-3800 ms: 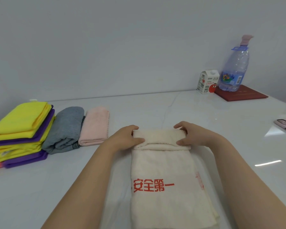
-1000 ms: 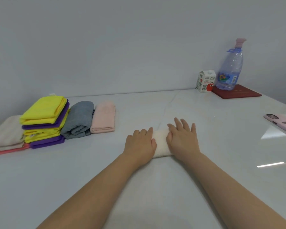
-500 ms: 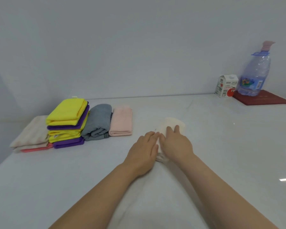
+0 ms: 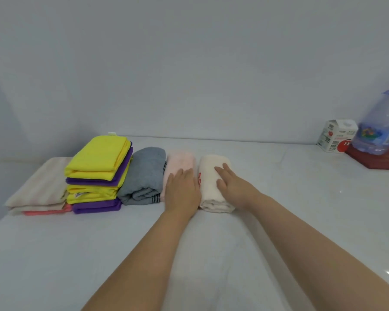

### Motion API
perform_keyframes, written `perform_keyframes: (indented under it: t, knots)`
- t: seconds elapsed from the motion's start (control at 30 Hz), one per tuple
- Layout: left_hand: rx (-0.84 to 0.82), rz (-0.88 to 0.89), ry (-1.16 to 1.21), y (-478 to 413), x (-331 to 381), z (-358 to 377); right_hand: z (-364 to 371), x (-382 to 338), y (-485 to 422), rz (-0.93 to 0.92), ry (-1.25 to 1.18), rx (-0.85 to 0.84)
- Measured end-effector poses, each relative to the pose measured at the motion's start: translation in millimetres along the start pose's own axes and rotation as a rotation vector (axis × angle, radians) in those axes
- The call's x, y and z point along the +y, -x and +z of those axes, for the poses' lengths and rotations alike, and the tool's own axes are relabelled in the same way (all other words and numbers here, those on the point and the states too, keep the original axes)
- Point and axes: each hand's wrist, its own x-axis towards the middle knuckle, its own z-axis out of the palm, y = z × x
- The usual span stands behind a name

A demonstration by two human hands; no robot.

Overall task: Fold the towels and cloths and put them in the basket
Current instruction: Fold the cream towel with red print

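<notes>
Presses the right hand (image 4: 231, 187) flat on top of a cream terry towel rolled into a short bolster (image 4: 211, 194), with red print on its left flank. Fingers straight and slightly spread, curled round nothing. Lays the left hand (image 4: 182, 191) equally flat and loose-fingered along the roll's left side, palm over the near end of a pale pink folded towel (image 4: 180, 160).

Has the cream roll lying on the white glossy surface (image 4: 76, 254), lengthwise away from the body, just beside the pink towel at the right end of a row. Further left in that row: a grey rolled towel with a dark striped edge (image 4: 146, 173), a stack of folded yellow and purple microfibre cloths (image 4: 99, 167), then a flat beige striped towel (image 4: 38, 187) over a coral cloth (image 4: 45, 212) near the surface's left edge.

Well apart at the far right: a small white carton with a red mark (image 4: 336, 135) and a clear blue-tinted plastic water bottle (image 4: 377, 129), cut off by the frame, standing on a dark red flat board (image 4: 382, 160).
</notes>
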Motion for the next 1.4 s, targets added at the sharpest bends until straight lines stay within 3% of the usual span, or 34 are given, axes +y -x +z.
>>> perform_keyframes:
  t: [0.13,0.33,0.53,0.7,0.87,1.07,1.27,1.4]
  knots:
    - [0.034,-0.027,0.129,-3.6,-4.3,4.1,-6.1,-4.1,-26.1,-0.030,0.070,-0.064]
    - [-0.138,0.063,-0.114,-2.0,-10.3,8.8,-10.0,-1.0,-37.9,-0.103,0.326,-0.057]
    - [-0.186,0.084,-0.184,-1.2,-9.5,9.5,3.9,3.9,-35.5,-0.154,0.080,-0.014]
    - [-0.184,0.079,-0.136,-0.1,-6.3,3.0,-1.1,-0.4,-34.3,-0.127,0.085,0.006]
    - [-0.052,0.085,-0.153,7.4,-2.1,-21.6,-20.2,-15.4,4.5,-0.110,0.044,0.161]
    - [0.152,0.218,-0.255,47.0,29.9,-77.4,-50.7,-36.5,79.1,-0.136,0.171,0.359]
    - [0.381,0.325,-0.263,92.7,60.4,-120.3,-69.5,-61.4,149.3,-0.151,0.237,0.713]
    - [0.470,0.385,-0.275,96.4,73.4,-140.7,-82.1,-70.1,161.9,-0.161,0.265,0.783]
